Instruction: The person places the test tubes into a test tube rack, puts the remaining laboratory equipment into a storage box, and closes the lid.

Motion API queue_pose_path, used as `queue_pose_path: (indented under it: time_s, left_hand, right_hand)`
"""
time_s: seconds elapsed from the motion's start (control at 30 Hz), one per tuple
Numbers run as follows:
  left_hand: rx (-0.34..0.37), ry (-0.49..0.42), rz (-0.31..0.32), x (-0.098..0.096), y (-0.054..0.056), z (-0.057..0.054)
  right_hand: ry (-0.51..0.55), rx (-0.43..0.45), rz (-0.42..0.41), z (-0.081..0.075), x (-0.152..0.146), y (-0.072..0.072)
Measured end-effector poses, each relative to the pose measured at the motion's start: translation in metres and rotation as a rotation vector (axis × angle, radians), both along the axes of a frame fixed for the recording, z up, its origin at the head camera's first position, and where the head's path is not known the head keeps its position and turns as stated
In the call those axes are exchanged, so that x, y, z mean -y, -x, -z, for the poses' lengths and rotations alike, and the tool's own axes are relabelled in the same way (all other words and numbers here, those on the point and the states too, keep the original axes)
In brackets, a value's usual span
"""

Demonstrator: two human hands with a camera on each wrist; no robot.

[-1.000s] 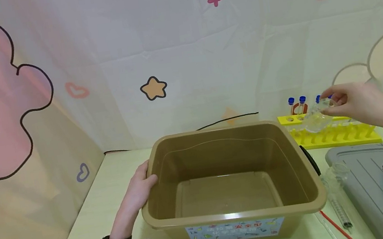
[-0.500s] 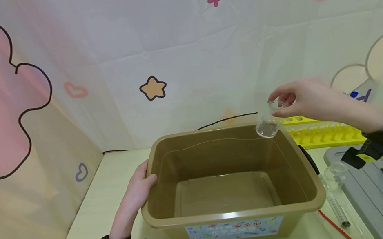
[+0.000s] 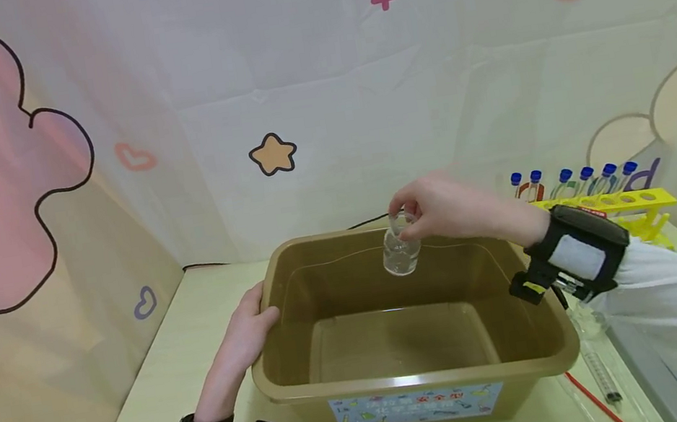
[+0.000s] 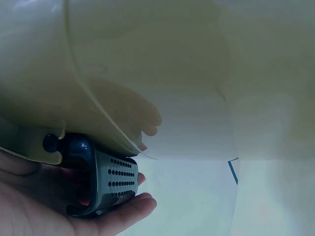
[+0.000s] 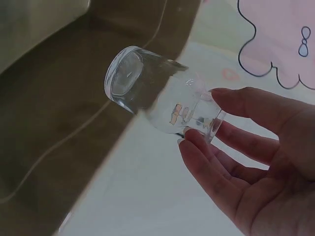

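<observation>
A brown plastic storage bin (image 3: 403,381) stands in the middle of the table, its inside facing me. My left hand (image 3: 250,330) holds the bin's left end; in the left wrist view its fingers go round a dark handle (image 4: 118,179) with a perforated grey face. Above the bin's far part, my right hand (image 3: 443,208) pinches a small clear bottle (image 3: 402,258) by its neck, thumb on one side and fingers on the other. In the right wrist view, the bottle's round base (image 5: 125,76) points away from the palm.
Behind the right forearm stands a yellow rack (image 3: 629,199) with several blue-capped tubes (image 3: 586,181). Right of the bin lie a syringe (image 3: 601,372), a red stick (image 3: 597,400) and other clear pieces. A grey lid (image 3: 645,355) lies partly under the right sleeve.
My right hand has carried the clear bottle leftward from in front of the yellow rack to above the bin. The left hand and bin have stayed put.
</observation>
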State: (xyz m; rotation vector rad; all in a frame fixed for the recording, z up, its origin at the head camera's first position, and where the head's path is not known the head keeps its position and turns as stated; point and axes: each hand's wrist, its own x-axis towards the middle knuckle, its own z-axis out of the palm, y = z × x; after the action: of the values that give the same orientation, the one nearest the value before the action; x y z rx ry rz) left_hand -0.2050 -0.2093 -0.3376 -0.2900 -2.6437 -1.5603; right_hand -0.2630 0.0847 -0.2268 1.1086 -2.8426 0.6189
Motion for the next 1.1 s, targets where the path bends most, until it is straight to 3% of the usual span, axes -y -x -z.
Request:
queue_pose_path:
  time_s: [0.43,0.67,1.1]
  left_hand:
    - [0.000,-0.002,-0.004,0.000,0.000,0.000]
    - [0.006,-0.015,0.002,-0.001,-0.001,0.000]
    - [0.010,-0.039,0.017,-0.001,0.000,0.000]
  right_hand:
    - [-0.128,0.076,-0.090,0.038,0.055,0.009]
    - [-0.169,0.077,-0.087,0.060,0.073,0.016]
    - [-0.269,0.078,-0.030,0.086,0.093,0.015]
